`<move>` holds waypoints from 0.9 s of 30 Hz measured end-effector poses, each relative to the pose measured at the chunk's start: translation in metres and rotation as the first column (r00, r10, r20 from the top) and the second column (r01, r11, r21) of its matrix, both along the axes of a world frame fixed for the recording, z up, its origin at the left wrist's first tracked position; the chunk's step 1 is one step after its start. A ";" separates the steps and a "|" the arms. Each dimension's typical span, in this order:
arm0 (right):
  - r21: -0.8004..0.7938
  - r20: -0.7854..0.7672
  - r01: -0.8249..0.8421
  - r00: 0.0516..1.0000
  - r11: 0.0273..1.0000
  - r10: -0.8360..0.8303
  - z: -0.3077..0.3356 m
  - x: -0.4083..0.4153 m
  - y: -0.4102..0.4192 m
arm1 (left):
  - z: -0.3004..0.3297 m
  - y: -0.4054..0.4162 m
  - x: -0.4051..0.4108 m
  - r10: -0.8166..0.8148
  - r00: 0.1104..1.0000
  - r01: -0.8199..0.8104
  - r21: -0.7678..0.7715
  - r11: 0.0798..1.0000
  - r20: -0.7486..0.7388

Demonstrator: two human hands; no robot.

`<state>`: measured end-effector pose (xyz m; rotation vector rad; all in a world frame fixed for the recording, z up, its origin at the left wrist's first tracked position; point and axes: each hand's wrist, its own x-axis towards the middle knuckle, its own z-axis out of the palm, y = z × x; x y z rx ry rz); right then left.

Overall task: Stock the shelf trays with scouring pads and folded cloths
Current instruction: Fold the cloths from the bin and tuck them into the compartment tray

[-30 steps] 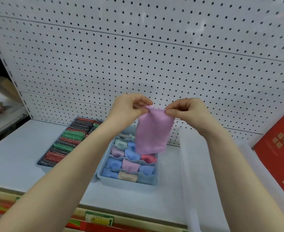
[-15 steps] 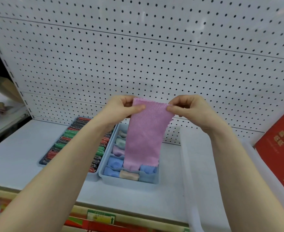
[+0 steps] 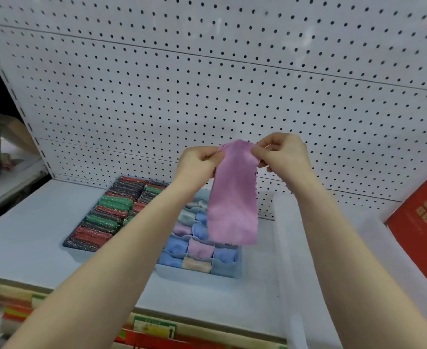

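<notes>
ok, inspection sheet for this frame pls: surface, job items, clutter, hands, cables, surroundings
Surface: pale shelf, two trays side by side at the back.
Job's things: pink cloth hanging unfolded above the divided tray, whose cells hold folded cloths; pad tray packed with red, green and dark pads.
Clutter: clear bin on the right.
Grippers: left hand and right hand each pinch a top corner of the cloth.
Cables: nothing seen.
Surroundings: pegboard behind, red box at right, price-label rail below.
</notes>
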<state>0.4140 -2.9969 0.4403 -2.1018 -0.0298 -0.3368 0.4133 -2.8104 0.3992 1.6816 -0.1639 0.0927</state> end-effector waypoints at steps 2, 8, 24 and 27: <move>0.032 0.039 -0.013 0.999 0.999 0.011 0.002 -0.004 0.009 | 0.000 -0.009 -0.001 0.045 0.998 -0.047 0.039 0.998 0.040; 0.122 0.095 -0.040 0.995 0.992 0.028 0.008 -0.012 0.025 | 0.006 -0.023 -0.012 -0.048 0.983 0.046 0.018 0.999 0.176; 0.469 -0.116 -0.424 0.840 0.774 0.531 -0.057 -0.013 0.002 | 0.029 0.001 -0.002 -0.023 0.999 0.033 -0.303 0.952 0.034; 0.515 -0.123 -0.326 0.887 0.793 0.445 -0.060 -0.012 0.005 | 0.017 0.005 0.003 -0.064 0.987 -0.006 -0.438 0.899 -0.146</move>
